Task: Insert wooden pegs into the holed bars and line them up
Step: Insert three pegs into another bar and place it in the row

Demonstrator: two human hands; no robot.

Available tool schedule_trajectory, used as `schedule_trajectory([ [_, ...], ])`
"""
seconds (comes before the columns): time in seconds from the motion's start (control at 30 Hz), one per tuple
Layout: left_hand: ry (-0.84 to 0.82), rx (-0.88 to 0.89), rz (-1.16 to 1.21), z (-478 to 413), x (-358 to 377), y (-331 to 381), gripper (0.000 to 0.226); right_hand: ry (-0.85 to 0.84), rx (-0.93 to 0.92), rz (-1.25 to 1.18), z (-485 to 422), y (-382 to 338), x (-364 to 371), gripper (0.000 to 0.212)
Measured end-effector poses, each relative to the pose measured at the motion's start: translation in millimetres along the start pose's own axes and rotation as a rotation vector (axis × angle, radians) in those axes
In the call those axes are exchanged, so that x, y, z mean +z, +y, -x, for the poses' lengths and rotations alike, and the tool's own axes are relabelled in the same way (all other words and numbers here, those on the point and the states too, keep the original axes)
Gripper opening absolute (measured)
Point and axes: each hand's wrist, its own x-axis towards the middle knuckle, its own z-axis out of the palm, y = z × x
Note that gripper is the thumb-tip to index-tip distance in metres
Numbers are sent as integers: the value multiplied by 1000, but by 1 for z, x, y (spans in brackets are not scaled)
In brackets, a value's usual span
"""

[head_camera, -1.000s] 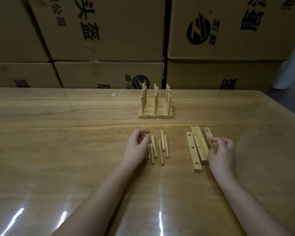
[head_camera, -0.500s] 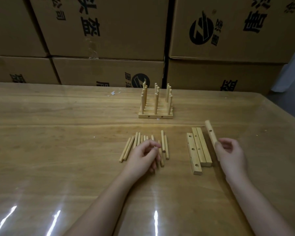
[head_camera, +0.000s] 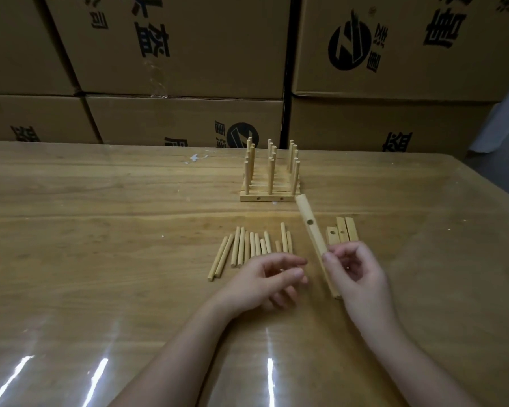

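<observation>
My right hand (head_camera: 357,273) grips a wooden holed bar (head_camera: 310,227) by its lower half and holds it tilted above the table, with one hole facing me. My left hand (head_camera: 269,277) hovers just left of it, below the row of loose pegs (head_camera: 247,248), with its fingers curled. A pale sliver shows between its fingers, and I cannot tell if it is a peg. Three more bars (head_camera: 343,233) lie side by side behind my right hand. Farther back stands a lined-up set of bars with upright pegs (head_camera: 269,183).
The wooden table (head_camera: 100,230) has a glossy cover with light glare near its front edge. Stacked cardboard boxes (head_camera: 174,54) form a wall right behind the table. The table's right edge (head_camera: 500,207) runs diagonally past my right arm.
My right hand has picked one bar off the pile and carried it left toward the middle. My left hand has drawn back from the loose pegs toward me, uncovering them.
</observation>
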Motion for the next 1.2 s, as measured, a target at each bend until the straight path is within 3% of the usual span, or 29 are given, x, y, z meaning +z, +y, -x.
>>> schedule_trajectory([
  [0.13, 38, 45, 103, 2, -2, 5, 41, -174, -24, 58, 13, 1, 14, 17],
  [0.27, 112, 37, 250, 0, -7, 4, 31, -209, -91, 59, 12, 2, 14, 13],
  [0.33, 181, 23, 370, -3, -8, 5, 29, -219, -211, 236, 8, 5, 6, 9],
  [0.4, 260, -16, 469, -5, -10, 6, 28, -284, -328, 526, 4, 10, 2, 17],
  [0.5, 292, -42, 529, -4, -12, 5, 32, -549, -349, 858, 3, 16, 4, 39],
  [0.57, 288, -48, 541, -5, -13, 4, 35, -646, -343, 955, 2, 22, 5, 44],
  [0.63, 291, -53, 543, -6, -13, 4, 39, -603, -351, 929, 3, 20, 4, 37],
  [0.8, 274, -49, 548, -6, -13, 3, 43, -296, -419, 934, 1, 17, -1, 26],
  [0.9, 254, -28, 545, -6, -13, 2, 42, -259, -356, 1070, 1, 19, -1, 13],
  [1.2, 246, -22, 512, -6, -13, 1, 43, -165, -272, 1116, 0, 22, 1, 33],
])
